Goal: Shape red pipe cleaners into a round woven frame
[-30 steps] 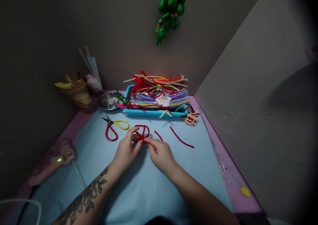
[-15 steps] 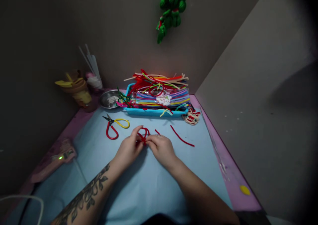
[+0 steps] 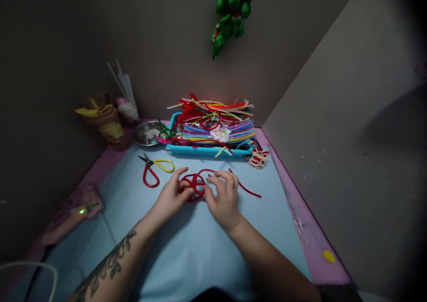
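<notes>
Between my hands is a round, wheel-like shape of bent red pipe cleaner [image 3: 195, 183], with a free end curving off its upper right. My left hand [image 3: 175, 191] pinches its left side between thumb and fingers. At the right rim, my right hand [image 3: 224, 199] has its fingers spread apart; whether the thumb touches the shape I cannot tell. Past the right fingers lies a loose straight piece of red pipe cleaner [image 3: 248, 190]. Scissors [image 3: 151, 166] with one red and one yellow handle lie open to the left of the hands.
Behind the hands stands a blue tray [image 3: 208, 151] heaped with colourful pipe cleaners. A metal bowl [image 3: 140, 138] holds small pale bits. A pink glue gun [image 3: 75, 217] with a green light lies at left. A red-and-cream ornament [image 3: 257, 158] sits by the tray's right corner.
My right hand has loosened its pinch and spread its fingers, shifting slightly right. The red wheel-like shape now shows more fully, with its free end visible. My left hand keeps hold.
</notes>
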`<action>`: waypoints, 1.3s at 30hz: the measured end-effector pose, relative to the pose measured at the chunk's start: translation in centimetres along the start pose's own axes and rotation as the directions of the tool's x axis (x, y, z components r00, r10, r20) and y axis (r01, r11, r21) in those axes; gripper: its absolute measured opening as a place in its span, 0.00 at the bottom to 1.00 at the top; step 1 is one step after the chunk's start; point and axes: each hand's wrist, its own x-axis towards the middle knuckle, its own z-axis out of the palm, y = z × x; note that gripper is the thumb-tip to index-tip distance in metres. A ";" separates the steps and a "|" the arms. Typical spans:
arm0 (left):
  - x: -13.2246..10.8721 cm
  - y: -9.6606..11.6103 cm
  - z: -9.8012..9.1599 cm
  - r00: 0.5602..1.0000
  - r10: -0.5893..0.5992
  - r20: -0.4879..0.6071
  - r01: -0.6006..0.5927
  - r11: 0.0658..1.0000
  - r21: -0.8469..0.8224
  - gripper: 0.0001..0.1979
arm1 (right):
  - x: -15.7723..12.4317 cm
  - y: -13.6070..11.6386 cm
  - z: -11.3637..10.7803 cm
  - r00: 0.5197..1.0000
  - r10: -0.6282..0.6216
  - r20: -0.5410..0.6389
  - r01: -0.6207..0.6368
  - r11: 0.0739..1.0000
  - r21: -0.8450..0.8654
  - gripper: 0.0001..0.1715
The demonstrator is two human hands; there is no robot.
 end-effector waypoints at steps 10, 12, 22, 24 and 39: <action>0.0 -0.1 0.0 0.996 0.027 -0.085 -0.029 0.999 -0.024 0.32 | -0.2 -0.8 0.7 0.967 0.128 0.221 -0.176 0.961 0.214 0.07; -0.1 -0.1 0.0 0.995 0.042 -0.091 -0.041 0.999 0.015 0.30 | -0.2 -0.9 0.7 0.960 0.158 0.233 -0.212 0.951 0.226 0.08; -0.5 0.5 0.2 0.992 0.094 -0.089 -0.078 0.982 0.172 0.27 | -0.4 -0.8 0.9 0.946 0.192 0.259 -0.262 0.926 0.271 0.10; -0.6 0.6 0.2 0.990 0.111 -0.083 -0.091 0.973 0.214 0.27 | -0.4 -0.7 0.9 0.951 0.149 0.272 -0.221 0.941 0.257 0.11; 0.0 0.3 0.3 0.977 -0.029 -0.209 0.012 0.996 -0.083 0.32 | -0.5 -0.3 1.3 0.915 0.245 0.322 -0.354 0.870 0.344 0.07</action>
